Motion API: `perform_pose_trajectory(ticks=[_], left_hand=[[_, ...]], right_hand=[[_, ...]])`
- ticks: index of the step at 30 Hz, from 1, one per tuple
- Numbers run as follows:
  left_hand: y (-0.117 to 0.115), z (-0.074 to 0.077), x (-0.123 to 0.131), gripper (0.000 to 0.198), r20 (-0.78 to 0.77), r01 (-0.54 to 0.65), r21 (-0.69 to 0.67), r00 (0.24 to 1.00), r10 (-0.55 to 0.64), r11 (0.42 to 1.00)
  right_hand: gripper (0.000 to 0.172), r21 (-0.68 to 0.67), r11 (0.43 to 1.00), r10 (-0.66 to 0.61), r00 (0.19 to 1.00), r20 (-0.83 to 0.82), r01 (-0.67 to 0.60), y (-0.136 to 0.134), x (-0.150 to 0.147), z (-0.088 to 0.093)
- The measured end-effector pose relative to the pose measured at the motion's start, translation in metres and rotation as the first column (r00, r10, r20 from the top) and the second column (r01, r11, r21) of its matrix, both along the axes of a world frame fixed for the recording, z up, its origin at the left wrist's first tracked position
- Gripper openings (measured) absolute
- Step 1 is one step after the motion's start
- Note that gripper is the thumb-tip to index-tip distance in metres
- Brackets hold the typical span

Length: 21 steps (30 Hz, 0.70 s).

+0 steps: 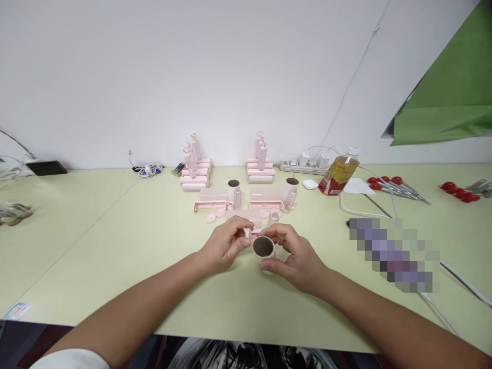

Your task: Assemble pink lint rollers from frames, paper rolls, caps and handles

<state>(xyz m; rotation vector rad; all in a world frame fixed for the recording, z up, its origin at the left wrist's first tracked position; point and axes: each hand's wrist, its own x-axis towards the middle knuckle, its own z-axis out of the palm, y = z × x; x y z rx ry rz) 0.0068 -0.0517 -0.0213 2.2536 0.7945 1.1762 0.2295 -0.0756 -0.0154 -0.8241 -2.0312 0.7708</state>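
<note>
My right hand [290, 256] is wrapped round a white lint roll [264, 255], whose brown hollow core faces up toward me. Just left of it, my left hand [229, 241] pinches a small pale pink plastic piece [248, 233], partly covered by the fingers. Behind my hands lies a translucent cover [242, 216], with a clear pink handle [273, 219] close by. Two pink roller frames [209, 206] rest farther back, beside round pink caps [210, 218]. Two more lint rolls [233, 189] stand upright there, next to clear handles [291, 199].
Two rows of assembled pink lint rollers [195, 183] stand near the wall. To the right are a power strip [303, 168], a drink bottle [339, 174], red-handled tools [397, 188] and a blurred-out object [390, 256] with cables. A coiled cable [148, 170] lies at the back left.
</note>
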Motion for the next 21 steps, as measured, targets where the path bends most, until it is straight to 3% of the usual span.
perform_pose_trajectory(ticks=[3, 6, 9, 14, 21], left_hand=[[-0.002, -0.002, 0.001, 0.025, 0.079, -0.011, -0.092, 0.997, 0.018, 0.996], [-0.006, 0.000, 0.003, 0.023, 0.185, -0.003, -0.083, 0.983, 0.018, 0.997], [-0.008, 0.001, 0.005, 0.024, 0.176, 0.020, -0.048, 0.984, -0.011, 0.999], [-0.009, -0.001, 0.004, 0.020, 0.047, 0.005, -0.032, 0.999, -0.004, 0.999], [-0.009, -0.004, 0.003, 0.017, 0.018, 0.038, -0.084, 0.999, -0.036, 0.996]], right_hand=[[0.049, -0.083, 0.997, 0.009, 1.000, 0.000, -0.009, -0.001, -0.004, -0.004], [0.055, -0.180, 0.983, 0.035, 0.999, -0.023, -0.039, -0.001, -0.009, -0.005], [0.052, -0.253, 0.965, 0.080, 0.997, 0.013, -0.074, -0.001, -0.012, -0.006], [0.047, -0.209, 0.975, 0.094, 0.994, 0.059, -0.080, 0.000, -0.014, -0.003], [0.042, -0.139, 0.990, 0.016, 0.996, 0.084, -0.005, 0.000, -0.011, 0.004]])
